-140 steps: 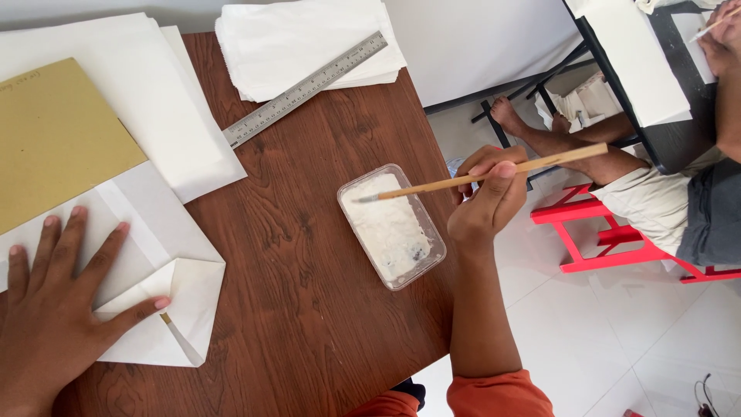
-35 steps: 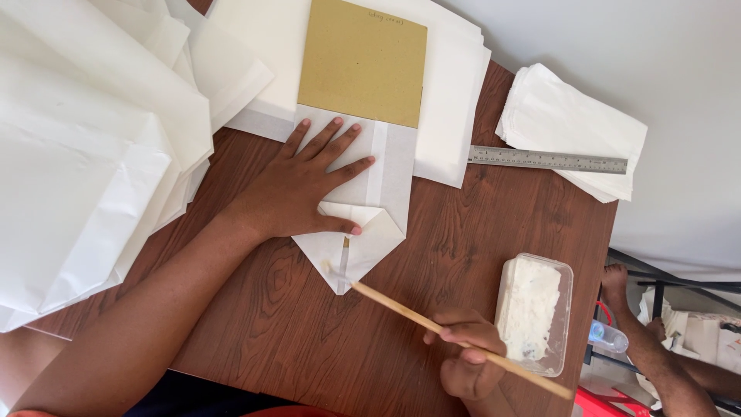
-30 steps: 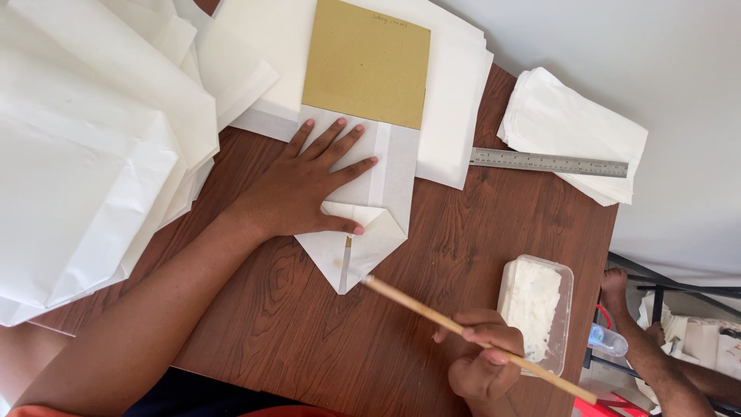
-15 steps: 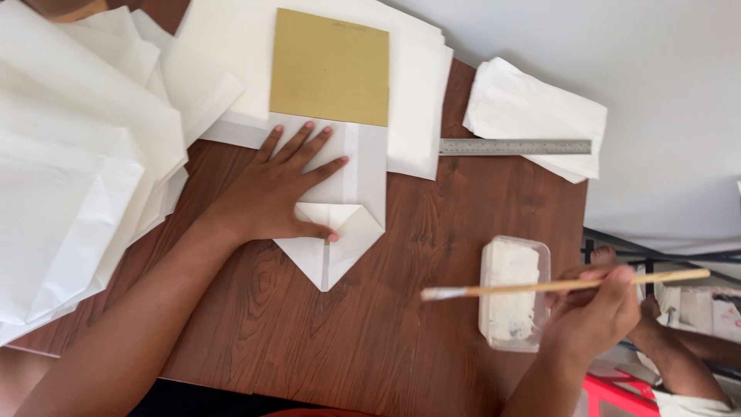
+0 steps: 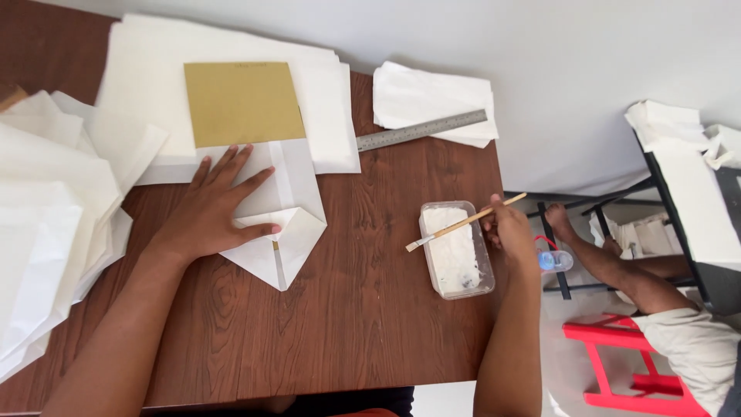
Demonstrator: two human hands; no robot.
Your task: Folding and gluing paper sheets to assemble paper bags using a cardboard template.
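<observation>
- Under the left hand (image 5: 212, 220), spread flat, lies the folded white paper (image 5: 282, 232) on the bench (image 5: 370, 324).
- Beyond it, the right hand (image 5: 509, 228), gripping the brush (image 5: 463, 224), has swung from the fold to the paste tub (image 5: 455, 251), apparently to reload.

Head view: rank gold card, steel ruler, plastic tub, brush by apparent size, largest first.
1. gold card
2. plastic tub
3. steel ruler, brush: similar length, both thin, so not ranked; right hand hides part of the brush.
</observation>
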